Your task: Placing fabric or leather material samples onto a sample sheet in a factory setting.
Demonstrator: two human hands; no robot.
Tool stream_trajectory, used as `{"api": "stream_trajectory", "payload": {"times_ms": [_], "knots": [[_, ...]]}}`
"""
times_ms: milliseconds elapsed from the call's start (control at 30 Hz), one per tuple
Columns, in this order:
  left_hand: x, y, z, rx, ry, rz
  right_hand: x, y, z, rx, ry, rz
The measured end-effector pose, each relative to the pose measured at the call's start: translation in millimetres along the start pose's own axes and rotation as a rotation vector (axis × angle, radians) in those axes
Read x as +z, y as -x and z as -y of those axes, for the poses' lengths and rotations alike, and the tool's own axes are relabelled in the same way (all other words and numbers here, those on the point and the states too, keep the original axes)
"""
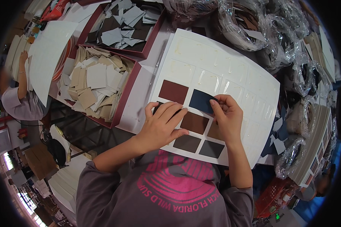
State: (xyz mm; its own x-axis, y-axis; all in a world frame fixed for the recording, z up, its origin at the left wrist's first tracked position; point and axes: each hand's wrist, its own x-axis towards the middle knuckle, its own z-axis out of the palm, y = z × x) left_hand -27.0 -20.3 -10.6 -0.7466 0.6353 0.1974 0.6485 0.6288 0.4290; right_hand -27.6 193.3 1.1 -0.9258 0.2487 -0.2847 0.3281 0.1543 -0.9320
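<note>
A white board (219,56) marked off in a grid lies before me, with glossy streaks in its bare cells. My right hand (230,117) pinches the right edge of a navy swatch (200,100) between thumb and fingers, over a cell right of a maroon swatch (173,91). My left hand (157,126) lies with fingers stretched over a black swatch (158,106), largely covering it. Nearer to me are a brown swatch (194,122), a dark taupe swatch (187,143) and a grey swatch (212,149). A tan swatch (215,131) is partly hidden behind my right hand.
To the left stand a red-walled box (129,92) of beige and white pieces and another box (150,44) of dark and pale-grey pieces. Plastic-wrapped bundles (250,26) crowd the back and right. Loose navy pieces (278,130) lie beside the board. Another person (21,92) is at far left.
</note>
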Motion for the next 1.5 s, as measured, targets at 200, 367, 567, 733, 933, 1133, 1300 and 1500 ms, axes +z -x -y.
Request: {"api": "stream_trajectory", "payload": {"times_ms": [200,367,567,733,933,1133,1300,1500], "knots": [[3,-8,-5,-0.009,-0.049,0.036,2,1,2,0.021,0.024,-0.009],[6,-7,-4,-0.001,-0.075,0.034,3,0,2,0.026,0.041,0.004],[8,-8,-3,-0.001,-0.096,0.031,4,-2,-3,-0.002,0.104,-0.007],[8,-12,-2,-0.002,-0.103,-0.012,8,0,-2,-0.243,0.504,-0.092],[8,-23,-6,0.004,-0.096,-0.007,3,-1,-7,-0.269,0.548,-0.106],[9,-44,-4,0.083,0.027,0.051,-9,1,2,-0.344,0.711,-0.207],[14,-51,-9,0.256,-0.067,0.344,-49,20,2,-0.285,0.550,-0.352],[7,-64,3,0.135,0.157,0.398,-124,53,-26,-0.143,0.652,-0.564]]}}
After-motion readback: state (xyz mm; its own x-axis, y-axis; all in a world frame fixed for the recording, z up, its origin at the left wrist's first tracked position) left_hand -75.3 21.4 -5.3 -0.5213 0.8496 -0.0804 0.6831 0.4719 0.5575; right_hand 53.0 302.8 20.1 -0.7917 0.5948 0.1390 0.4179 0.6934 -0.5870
